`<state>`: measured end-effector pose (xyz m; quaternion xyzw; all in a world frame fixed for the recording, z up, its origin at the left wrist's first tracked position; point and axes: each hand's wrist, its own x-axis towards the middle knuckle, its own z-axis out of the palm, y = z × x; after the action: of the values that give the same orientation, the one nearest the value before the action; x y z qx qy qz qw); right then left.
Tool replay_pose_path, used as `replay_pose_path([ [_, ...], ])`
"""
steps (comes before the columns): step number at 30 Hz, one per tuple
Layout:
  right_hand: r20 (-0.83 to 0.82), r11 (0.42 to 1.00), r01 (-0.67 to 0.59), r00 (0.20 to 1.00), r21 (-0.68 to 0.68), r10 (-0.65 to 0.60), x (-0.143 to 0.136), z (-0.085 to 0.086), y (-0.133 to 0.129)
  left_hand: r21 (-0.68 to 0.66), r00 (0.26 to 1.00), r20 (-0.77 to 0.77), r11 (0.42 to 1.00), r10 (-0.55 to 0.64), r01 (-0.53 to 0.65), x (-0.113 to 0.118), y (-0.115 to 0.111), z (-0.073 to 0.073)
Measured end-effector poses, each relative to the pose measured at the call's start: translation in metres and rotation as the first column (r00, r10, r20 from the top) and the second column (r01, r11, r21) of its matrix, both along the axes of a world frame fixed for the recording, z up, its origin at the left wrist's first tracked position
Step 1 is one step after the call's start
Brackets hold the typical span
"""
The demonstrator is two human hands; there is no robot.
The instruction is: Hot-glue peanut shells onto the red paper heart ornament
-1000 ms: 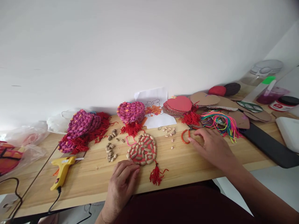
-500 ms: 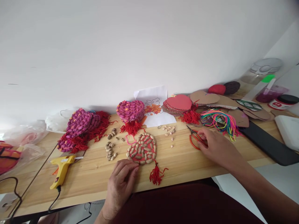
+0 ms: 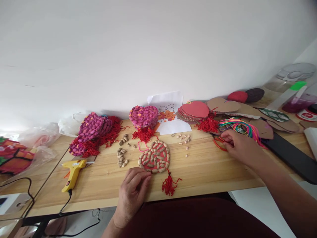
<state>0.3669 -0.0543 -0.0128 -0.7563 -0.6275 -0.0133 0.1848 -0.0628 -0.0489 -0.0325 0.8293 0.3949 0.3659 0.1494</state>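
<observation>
A red heart edged and filled with peanuts (image 3: 155, 157) lies on the wooden table, a red yarn tassel (image 3: 169, 184) at its lower right. The fingertips of my left hand (image 3: 135, 186) are pinched together at its lower left edge; whether anything is between them is hidden. Farther right, my right hand (image 3: 237, 145) has its fingers closed at the orange-handled scissors (image 3: 219, 144), which lie beside the colourful cords (image 3: 247, 127). Loose peanuts (image 3: 122, 157) sit left of the heart, and small kernels (image 3: 184, 139) lie to its upper right.
A yellow glue gun (image 3: 74, 175) with a cable lies at left. Purple heart pieces (image 3: 91, 129) with red tassels, a drawing on white paper (image 3: 173, 127), stacked red hearts (image 3: 195, 109) and cardboard pieces (image 3: 223, 105) line the wall. A black phone-like slab (image 3: 292, 158) lies at right.
My right hand has carried the scissors right and back, toward the cords. My left hand stays by the peanut heart. The view has shifted slightly left.
</observation>
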Motion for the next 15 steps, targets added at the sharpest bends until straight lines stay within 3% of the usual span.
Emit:
replay_pose_path([
  [6, 0.115, 0.998, -0.028, 0.993, 0.060, 0.021, -0.017, 0.005, 0.016, 0.025, 1.000, -0.013, 1.000, 0.000, 0.000, -0.002, 0.000, -0.001],
  [11, 0.136, 0.985, -0.137, 0.983, 0.108, 0.122, -0.049, 0.003, -0.009, 0.036, 0.999, -0.030, 0.999, -0.031, 0.032, -0.008, 0.002, -0.003],
  [15, 0.126, 0.980, -0.128, 0.986, 0.153, 0.109, -0.043, -0.002, -0.036, 0.046, 0.998, -0.038, 0.997, -0.057, 0.059, -0.010, 0.004, -0.005],
])
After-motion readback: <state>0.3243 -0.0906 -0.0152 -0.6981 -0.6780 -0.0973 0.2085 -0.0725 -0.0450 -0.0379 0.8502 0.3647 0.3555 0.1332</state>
